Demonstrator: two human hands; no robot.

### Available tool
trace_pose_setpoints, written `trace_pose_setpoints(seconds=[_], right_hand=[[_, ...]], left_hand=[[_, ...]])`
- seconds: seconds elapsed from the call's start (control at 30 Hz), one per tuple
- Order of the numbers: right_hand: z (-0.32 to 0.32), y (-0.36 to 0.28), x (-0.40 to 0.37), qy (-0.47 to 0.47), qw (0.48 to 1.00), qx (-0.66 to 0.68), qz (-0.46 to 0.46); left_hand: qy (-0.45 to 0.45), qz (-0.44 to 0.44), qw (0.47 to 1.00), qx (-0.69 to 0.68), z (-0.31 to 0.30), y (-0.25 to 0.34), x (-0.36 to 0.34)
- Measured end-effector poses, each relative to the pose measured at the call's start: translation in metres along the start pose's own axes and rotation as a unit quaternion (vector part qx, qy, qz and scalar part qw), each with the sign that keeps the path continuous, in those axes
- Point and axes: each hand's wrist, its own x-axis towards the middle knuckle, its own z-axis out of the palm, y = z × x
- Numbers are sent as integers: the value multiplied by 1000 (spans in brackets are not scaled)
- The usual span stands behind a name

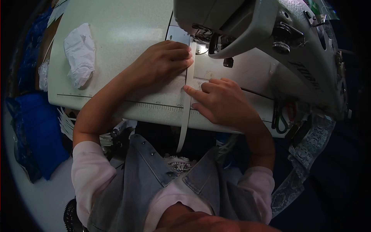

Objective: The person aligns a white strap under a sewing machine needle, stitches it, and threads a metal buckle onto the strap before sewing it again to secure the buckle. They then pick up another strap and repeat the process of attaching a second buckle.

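Observation:
A narrow white fabric strip (185, 120) runs from the sewing machine's (266, 23) needle area down over the table's front edge toward my lap. My left hand (166, 58) is closed at the strip's left edge, just in front of the presser foot, its fingers curled and pinched there. Lower down, my right hand (226, 102) lies on the table right of the strip. Its index finger is stretched out with the tip on the strip, the thumb is apart from it near the strip's edge, and the other fingers are bent. The machine head partly hides the needle.
Crumpled white paper (80, 54) lies on the left of the sewing table (123, 23). A measuring scale (158, 105) marks its front edge. Scissors with dark green handles (282, 121) are at the right edge, near hanging lace (309, 147). Blue plastic bags (38, 131) stand at far left.

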Motion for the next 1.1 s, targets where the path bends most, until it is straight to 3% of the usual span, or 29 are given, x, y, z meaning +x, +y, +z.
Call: trace_pose_setpoints(seconds=[0.27, 0.33, 0.4, 0.57, 0.63, 0.87, 0.97, 1.03, 1.1], right_hand=[[2, 5, 7, 41, 998, -38, 37], [3, 6, 6, 43, 998, -39, 35], [3, 9, 3, 39, 999, 16, -28], [4, 10, 4, 52, 998, 10, -17], [5, 12, 8, 68, 998, 3, -7], [11, 17, 13, 123, 992, -18, 35], [4, 17, 9, 104, 995, 3, 12], [2, 18, 8, 77, 997, 22, -11], [4, 19, 7, 71, 996, 35, -44]], left_hand=[[26, -50, 997, 52, -1, -4, 7], [19, -41, 997, 66, 1, -5, 5], [10, -5, 999, 35, -4, -1, 3], [9, 52, 999, 3, -5, 1, 2], [0, -2, 1000, 22, -4, -2, 3], [33, -50, 998, 28, 4, -8, 5], [29, -44, 998, 43, 0, -5, 3], [0, 28, 1000, 5, -3, -5, -1], [-8, 36, 999, -6, -6, -4, 0]])
